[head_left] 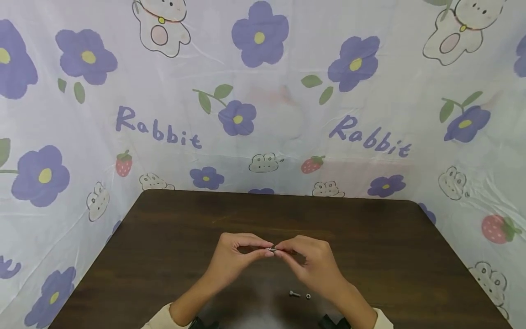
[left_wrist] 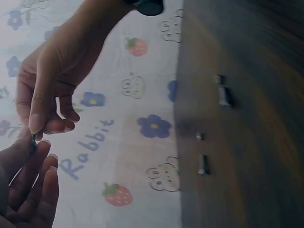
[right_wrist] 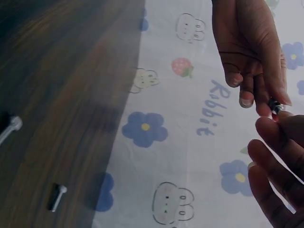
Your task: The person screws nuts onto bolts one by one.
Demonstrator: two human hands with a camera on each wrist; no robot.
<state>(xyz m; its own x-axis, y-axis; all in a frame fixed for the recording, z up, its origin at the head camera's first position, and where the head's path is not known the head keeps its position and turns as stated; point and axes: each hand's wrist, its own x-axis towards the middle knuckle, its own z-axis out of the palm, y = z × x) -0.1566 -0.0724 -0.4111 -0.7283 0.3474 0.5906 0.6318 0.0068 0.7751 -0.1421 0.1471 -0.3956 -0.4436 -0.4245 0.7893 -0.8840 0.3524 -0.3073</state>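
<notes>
Nearest, at the bottom edge of the head view, are two pale sleeves (head_left: 161, 318). Just above that edge, right of centre, a bolt (head_left: 294, 294) lies on the dark wooden table (head_left: 164, 228), with a nut (head_left: 308, 296) just beside it, not touching. In the right part of the left wrist view, a second bolt (left_wrist: 225, 97) and second nut (left_wrist: 218, 79) lie above that pair.

Farther in, at the lower middle of the head view, the left hand (head_left: 226, 258) and right hand (head_left: 319, 261) meet above the table. A small metal fastener (head_left: 271, 249) sits between them, each hand pinching an end between thumb and forefinger. Fingertips hide much of it, so whether it is one piece or two joined cannot be told.

With so little metal to hold, the fastener could slip and drop if one pinch eased or the two pulled out of line; any threaded parts meeting crooked might bind. The right forearm, near the loose nut, could knock it away if lowered.

Beyond the table, a flower-printed cloth (head_left: 287, 144) fills the upper frame.
</notes>
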